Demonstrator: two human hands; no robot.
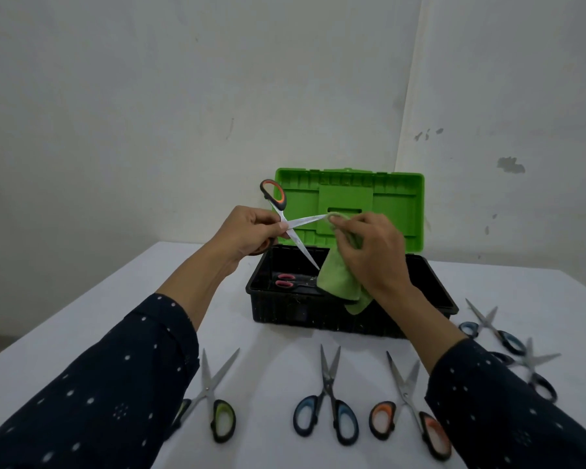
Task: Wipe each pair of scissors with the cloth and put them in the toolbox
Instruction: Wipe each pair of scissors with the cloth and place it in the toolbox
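While the left hand [251, 231] grips the orange-handled scissors [300, 245] near the pivot, fingers curled tight round them, the right hand [374, 252] pinches the green cloth [335, 279] over the far end of one blade. This looks like the wiping stroke.

The pair is up in the air over the left end of the toolbox [285, 314], which sits toward the far edge of the table [278, 360] with its green lid [396, 204] raised. The blades are spread wide, presumably so each can be wiped singly. One runs nearly level, pointing right into the cloth. The other points down and right, tip dipping toward the box. One handle loop sticks up and left.

Working above the open box should keep the drop short. A red-handled pair [286, 280] lies inside, at the left end. Three waiting pairs [329, 394] line the near edge, and two more pairs [494, 331] lie by the right edge.
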